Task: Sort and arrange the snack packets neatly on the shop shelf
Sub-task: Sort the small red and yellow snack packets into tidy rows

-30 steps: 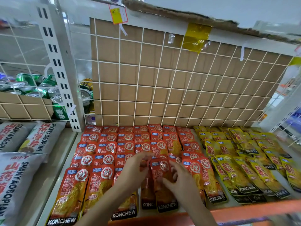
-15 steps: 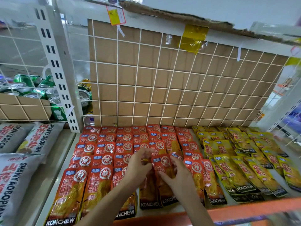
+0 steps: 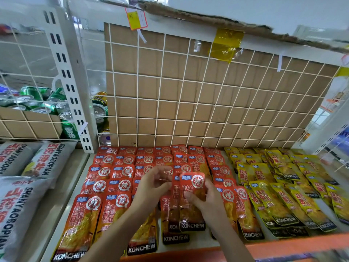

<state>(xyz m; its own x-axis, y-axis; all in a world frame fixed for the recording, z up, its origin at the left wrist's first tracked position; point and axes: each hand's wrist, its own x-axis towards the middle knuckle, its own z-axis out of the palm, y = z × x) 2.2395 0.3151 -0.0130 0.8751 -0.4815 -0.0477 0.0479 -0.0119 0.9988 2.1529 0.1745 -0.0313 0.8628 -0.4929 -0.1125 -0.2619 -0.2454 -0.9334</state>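
A red packet [image 3: 189,214] is held by the right hand [image 3: 207,201] at the front middle of the shelf [image 3: 200,241]. The thumb is pressed on the face of the packet, and the other fingers are curled round its right edge. The packet is turned with its black KONCHEW band toward the front. It overlaps a second red one, which shows at its left side and below it.

The left hand [image 3: 151,188] is placed just beside the packet, at its upper left, over the red packets [image 3: 117,186]. Its fingers are curled, and a shiny red edge is seen between them. Whether something is really gripped there cannot be told.

The red packets are laid in overlapping rows from back to front on the left and middle part of the shelf. The yellow packets [image 3: 279,197] are laid in the same way at the right, just beside the red ones. Behind all rows a white wire grid [image 3: 160,91] is seen, with cardboard [image 3: 188,91] behind it. At the far left, grey bags [image 3: 47,161] are lying, and green cans [image 3: 35,102] are stacked behind the wire above them.
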